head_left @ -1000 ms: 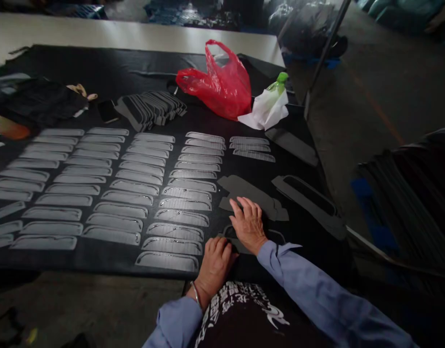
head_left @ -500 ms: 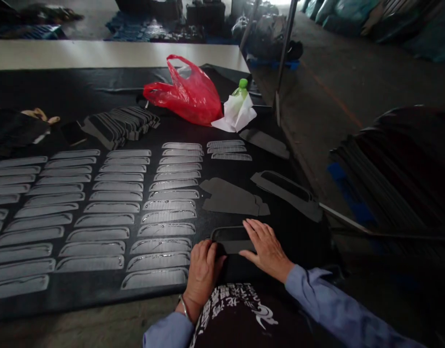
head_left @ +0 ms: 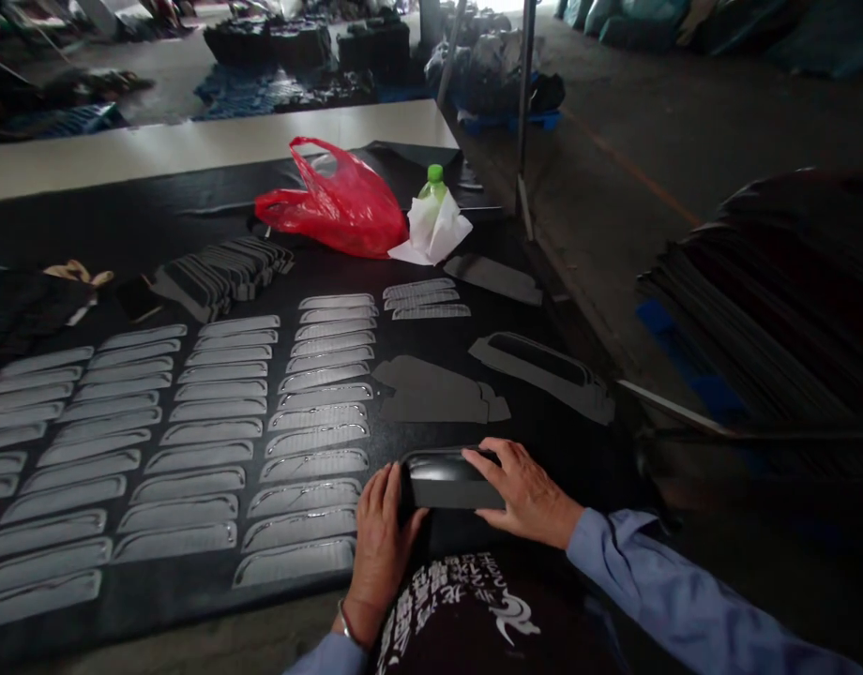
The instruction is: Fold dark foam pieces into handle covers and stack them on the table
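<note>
Between my hands, near the table's front edge, is a long dark grey piece (head_left: 449, 494) with a glossy black upper panel and rounded corners. My left hand (head_left: 385, 525) grips its left end, fingers along the side and thumb at the lower corner. On the right end, my right hand (head_left: 526, 492) has its fingers over the top edge and its thumb low on the grey strip. To the left lie columns of grey, comb-shaped strips (head_left: 309, 520) with shiny wet-looking lines along their curved edges. Just beyond the held piece are flat grey cut pieces (head_left: 431, 394).
More framed pieces (head_left: 544, 370) lie to the right. Farther back are a red plastic bag (head_left: 347, 211), a green-capped bottle (head_left: 435, 178) with white paper, and a fanned stack of grey pieces (head_left: 224, 272). A metal post (head_left: 526, 103) stands behind; dark stacked sheets (head_left: 769, 309) sit beyond the right edge.
The piece between my hands is tipped up, its black panel now catching the light. Both hands have shifted with it and hold its ends. The camera view has tilted slightly.
</note>
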{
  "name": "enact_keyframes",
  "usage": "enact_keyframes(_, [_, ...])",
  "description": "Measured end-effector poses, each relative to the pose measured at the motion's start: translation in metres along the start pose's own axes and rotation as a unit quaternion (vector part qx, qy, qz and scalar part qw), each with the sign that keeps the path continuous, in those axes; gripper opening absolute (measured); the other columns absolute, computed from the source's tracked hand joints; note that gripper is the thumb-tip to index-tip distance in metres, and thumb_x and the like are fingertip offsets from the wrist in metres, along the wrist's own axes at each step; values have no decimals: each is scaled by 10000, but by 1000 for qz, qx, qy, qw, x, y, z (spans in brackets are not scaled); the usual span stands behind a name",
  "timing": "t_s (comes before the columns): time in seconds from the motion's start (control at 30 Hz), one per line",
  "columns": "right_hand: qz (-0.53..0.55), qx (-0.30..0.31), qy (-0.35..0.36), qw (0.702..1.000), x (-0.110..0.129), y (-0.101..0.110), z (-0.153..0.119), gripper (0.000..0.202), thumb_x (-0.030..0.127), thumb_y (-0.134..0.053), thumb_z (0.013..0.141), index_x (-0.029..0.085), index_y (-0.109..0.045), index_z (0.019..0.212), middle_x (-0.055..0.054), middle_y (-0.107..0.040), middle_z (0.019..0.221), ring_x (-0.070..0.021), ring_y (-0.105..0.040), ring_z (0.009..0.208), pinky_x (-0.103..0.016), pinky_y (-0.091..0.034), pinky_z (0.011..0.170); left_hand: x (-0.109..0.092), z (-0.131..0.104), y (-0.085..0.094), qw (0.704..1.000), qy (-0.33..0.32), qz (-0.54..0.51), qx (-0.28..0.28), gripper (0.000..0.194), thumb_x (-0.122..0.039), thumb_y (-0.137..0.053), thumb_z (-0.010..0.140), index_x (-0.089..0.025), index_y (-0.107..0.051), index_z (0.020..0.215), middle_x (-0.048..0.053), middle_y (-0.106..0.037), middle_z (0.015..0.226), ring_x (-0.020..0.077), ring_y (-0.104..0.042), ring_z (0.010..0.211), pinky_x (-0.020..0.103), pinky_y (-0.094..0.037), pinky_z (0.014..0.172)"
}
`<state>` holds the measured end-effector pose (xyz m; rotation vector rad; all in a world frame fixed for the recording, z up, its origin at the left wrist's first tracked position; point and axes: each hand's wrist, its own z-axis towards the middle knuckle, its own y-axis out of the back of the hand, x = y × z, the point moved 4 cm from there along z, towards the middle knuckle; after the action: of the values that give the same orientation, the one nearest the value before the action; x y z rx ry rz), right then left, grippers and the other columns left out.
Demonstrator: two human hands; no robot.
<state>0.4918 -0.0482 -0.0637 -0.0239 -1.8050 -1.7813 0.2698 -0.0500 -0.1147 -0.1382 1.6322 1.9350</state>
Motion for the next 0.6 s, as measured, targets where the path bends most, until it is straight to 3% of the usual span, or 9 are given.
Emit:
enact_keyframes(0.1, [18, -49, -49, 997, -21, 28, 3, 766, 292, -690, 686, 215, -336, 1361, -125, -427, 1198, -274, -470, 1101, -431, -434, 942, -5, 1, 5, 1000, 15, 6, -25, 666, -377, -521, 860, -173, -206, 1410, 180, -452, 1269, 293, -448, 1177, 492, -452, 927])
enact_keyframes(0.23, [-34, -152, -95, 983, -77, 66, 16, 711, 366, -644, 751, 206, -321, 1364, -128, -391, 1203, -265, -445, 1136, -409, -404, 977, -13, 4, -4, 1000, -3, 15, -14, 598, -341, -511, 871, -187, -261, 1392, 158, -488, 1222, 266, -492, 1124, 459, -468, 910])
enact_keyframes(0.33, [-97, -172, -119, 973, -118, 76, 25, 709, 388, -651, 750, 175, -344, 1352, -153, -403, 1201, -286, -448, 1126, -429, -397, 961, -12, 3, -13, 999, -15, 36, -8, 566, -323, -515, 869, -182, -303, 1374, 150, -513, 1197, 261, -504, 1108, 442, -474, 901])
enact_keyframes(0.4, [-149, -159, -133, 967, -132, 71, 31, 683, 391, -663, 744, 151, -390, 1322, -176, -423, 1203, -322, -437, 1132, -467, -388, 943, -10, 1, -17, 998, -21, 53, -4, 569, -314, -531, 859, -178, -317, 1369, 146, -523, 1193, 258, -507, 1101, 431, -478, 895])
enact_keyframes(0.47, [-177, -146, -124, 965, -129, 60, 41, 603, 394, -648, 764, 143, -446, 1274, -188, -446, 1205, -343, -426, 1140, -487, -386, 924, -9, -1, -19, 998, -20, 64, 7, 578, -310, -548, 848, -183, -324, 1366, 142, -520, 1211, 261, -502, 1107, 431, -477, 900])
enact_keyframes(0.6, [-110, -85, -44, 989, -89, 23, 74, 487, 379, -585, 825, 158, -473, 1244, -151, -504, 1200, -280, -465, 1111, -414, -408, 926, -14, -2, -18, 997, 5, 60, 38, 591, -286, -577, 826, -205, -337, 1360, 130, -498, 1263, 273, -476, 1146, 451, -457, 933])
